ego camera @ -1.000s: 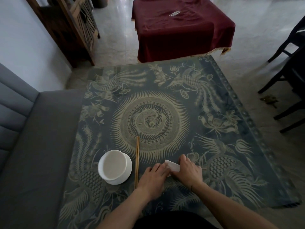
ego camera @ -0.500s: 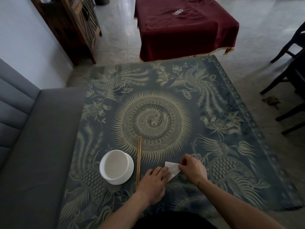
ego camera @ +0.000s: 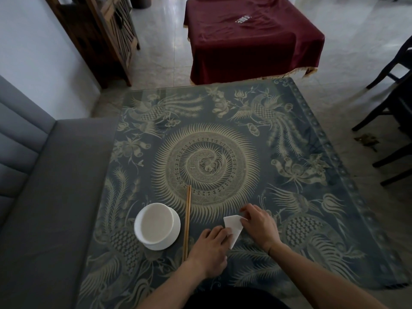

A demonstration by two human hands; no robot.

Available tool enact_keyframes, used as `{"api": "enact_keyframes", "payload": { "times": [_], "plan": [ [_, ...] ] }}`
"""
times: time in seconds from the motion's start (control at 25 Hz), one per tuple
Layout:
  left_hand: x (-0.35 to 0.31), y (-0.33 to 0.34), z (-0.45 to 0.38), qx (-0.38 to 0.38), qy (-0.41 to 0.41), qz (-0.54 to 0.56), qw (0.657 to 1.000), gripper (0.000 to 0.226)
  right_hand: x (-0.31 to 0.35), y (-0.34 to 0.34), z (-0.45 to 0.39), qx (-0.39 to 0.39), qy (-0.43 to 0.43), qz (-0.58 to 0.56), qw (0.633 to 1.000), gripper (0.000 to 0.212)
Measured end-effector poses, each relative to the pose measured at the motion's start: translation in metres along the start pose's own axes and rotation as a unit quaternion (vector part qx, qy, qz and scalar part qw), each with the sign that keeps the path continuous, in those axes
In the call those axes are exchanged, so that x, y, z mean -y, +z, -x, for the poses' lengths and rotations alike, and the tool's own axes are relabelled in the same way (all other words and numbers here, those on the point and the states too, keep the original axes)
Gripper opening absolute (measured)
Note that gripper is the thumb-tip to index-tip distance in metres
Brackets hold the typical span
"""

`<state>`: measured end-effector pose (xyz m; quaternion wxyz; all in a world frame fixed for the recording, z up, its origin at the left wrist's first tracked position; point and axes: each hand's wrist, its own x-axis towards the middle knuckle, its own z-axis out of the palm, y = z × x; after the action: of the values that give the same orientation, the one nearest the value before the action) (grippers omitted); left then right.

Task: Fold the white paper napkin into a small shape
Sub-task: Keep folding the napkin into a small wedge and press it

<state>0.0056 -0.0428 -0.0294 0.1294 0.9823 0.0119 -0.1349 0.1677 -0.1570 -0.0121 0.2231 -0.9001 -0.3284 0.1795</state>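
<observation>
Napkin (ego camera: 233, 229) lay flat on table (ego camera: 289, 175), near front edge, already small pointy shape. Left hand (ego camera: 208, 253) pressed fingers on lower corner. Right hand (ego camera: 259, 226) pinched top right edge. Paper looked light, soft, easy to tear; best held by edges.

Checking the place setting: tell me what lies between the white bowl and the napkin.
The head view shows a pair of chopsticks lying between the white bowl and napkin.

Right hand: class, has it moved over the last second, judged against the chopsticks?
Yes. The right hand has shifted rightward, away from the chopsticks, uncovering more of the napkin.
</observation>
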Motion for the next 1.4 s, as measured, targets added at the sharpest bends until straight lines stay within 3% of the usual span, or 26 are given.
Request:
{"api": "enact_keyframes", "payload": {
  "times": [0.6,0.8,0.88,1.12,1.4],
  "plan": [
    [0.008,0.003,0.011,-0.013,-0.047,0.014,0.999,0.062,0.004,0.016,0.037,-0.012,-0.204,0.015,0.979,0.026],
    [0.016,0.004,0.015,-0.031,-0.072,0.031,0.996,0.054,0.003,0.019,0.043,-0.008,-0.209,0.018,0.978,0.028],
    [0.017,0.001,0.015,-0.045,-0.056,0.037,0.997,0.052,0.002,0.020,0.043,-0.006,-0.205,0.009,0.979,0.027],
    [0.010,-0.004,0.019,-0.114,0.034,0.047,0.992,0.036,-0.004,0.020,0.043,0.012,-0.202,-0.001,0.979,0.051],
    [0.011,-0.001,0.023,-0.133,0.034,0.051,0.989,0.022,-0.003,0.025,0.041,0.018,-0.213,0.028,0.977,0.053]
  ]
}}
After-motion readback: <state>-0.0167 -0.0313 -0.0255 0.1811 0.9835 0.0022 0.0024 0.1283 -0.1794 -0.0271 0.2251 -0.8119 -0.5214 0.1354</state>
